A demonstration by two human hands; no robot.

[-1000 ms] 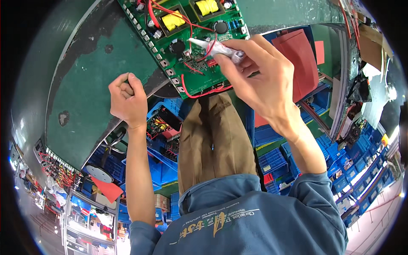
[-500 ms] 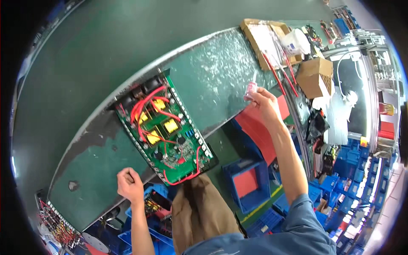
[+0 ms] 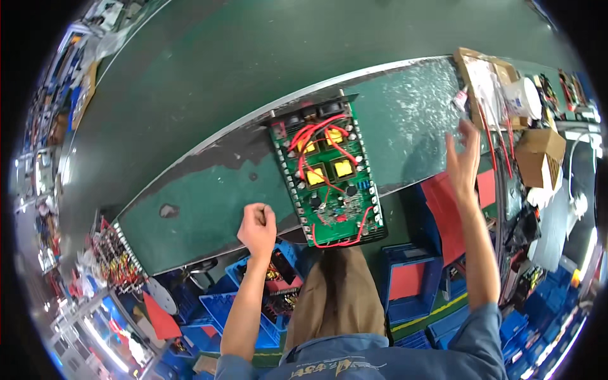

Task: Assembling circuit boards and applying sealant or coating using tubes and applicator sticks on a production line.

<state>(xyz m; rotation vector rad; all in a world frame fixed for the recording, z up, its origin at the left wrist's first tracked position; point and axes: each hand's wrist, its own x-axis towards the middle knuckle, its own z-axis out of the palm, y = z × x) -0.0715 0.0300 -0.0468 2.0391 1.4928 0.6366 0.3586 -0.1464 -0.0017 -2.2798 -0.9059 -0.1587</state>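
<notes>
My right hand (image 3: 465, 158) is open with its fingers apart, over the right part of the workbench (image 3: 405, 95). Beyond its fingertips, a small bottle (image 3: 460, 98) with a pink-and-white label stands beside a cardboard tray (image 3: 467, 66). My left hand (image 3: 258, 229) is closed above the bench's near edge, left of a circuit board; whatever it may hold is hidden. The green circuit board (image 3: 342, 218) sits in an open dark housing in front of me. It carries yellow-topped transformers (image 3: 343, 168) and thick red wires (image 3: 310, 132). Neither hand touches it.
To the right are a white tub (image 3: 522, 98), red-handled tools (image 3: 486, 130) and an open cardboard box (image 3: 538, 155). Blue crates (image 3: 415, 310) stand below the near edge, some holding red sheets. Another wired assembly (image 3: 120, 253) lies at the bench's left end.
My right hand has let go of the small bottle, which now stands by the tray, and its fingers have spread. My left hand stays closed. The whole view has turned and shifted.
</notes>
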